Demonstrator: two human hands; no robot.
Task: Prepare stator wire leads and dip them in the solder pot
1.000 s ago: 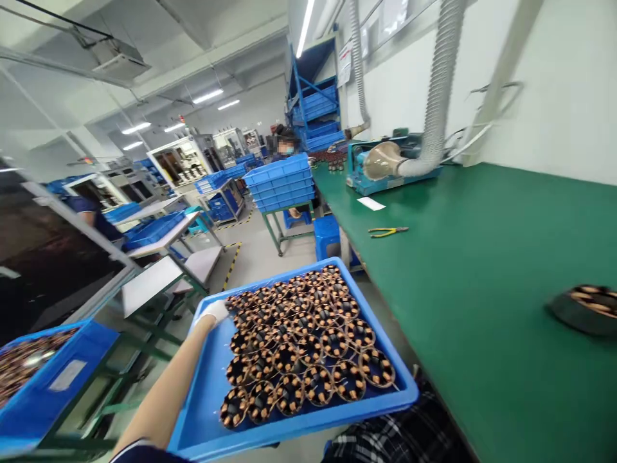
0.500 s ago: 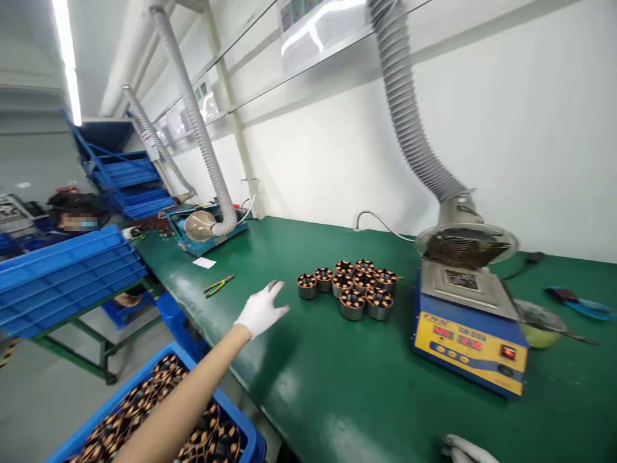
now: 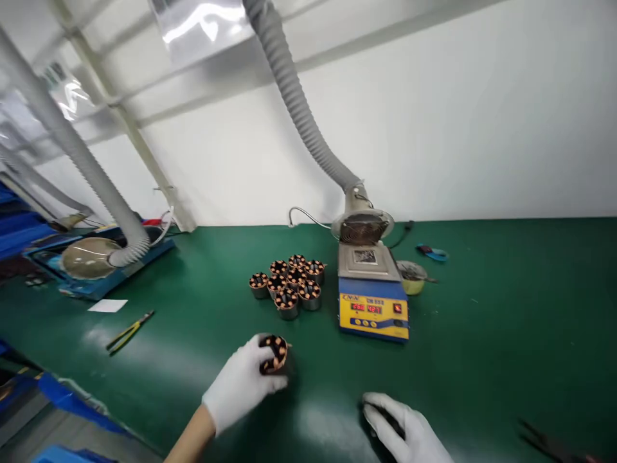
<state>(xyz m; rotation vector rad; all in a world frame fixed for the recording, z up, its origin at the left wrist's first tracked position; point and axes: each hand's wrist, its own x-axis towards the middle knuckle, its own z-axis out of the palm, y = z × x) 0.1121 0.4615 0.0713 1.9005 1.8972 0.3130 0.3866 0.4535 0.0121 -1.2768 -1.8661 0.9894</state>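
My left hand point(image 3: 241, 384), in a white glove, is closed round one wire-wound motor stator point(image 3: 276, 355) just above the green bench. Beyond it stands a cluster of several similar stators point(image 3: 295, 278), copper coils facing up. Low in the view, my right hand point(image 3: 402, 427), also gloved, has its fingers curled downward. Something dark shows under those fingers, but I cannot tell whether it is a thing or a shadow. Straight ahead sits a blue and yellow heating unit point(image 3: 373, 308) with lit red digits.
A grey extraction hose point(image 3: 308, 109) hangs over the heating unit. Right of the unit stands a small yellowish bowl point(image 3: 411, 283). Yellow-handled pliers point(image 3: 129, 332) and a white card point(image 3: 108, 305) lie on the left. A blurred dark tool point(image 3: 544, 442) is at lower right.
The view has swung right. My left hand, spread beside the stators before, now grips one nearer to me. My right hand shows more fully, and one stator is gone from the cluster's left end.
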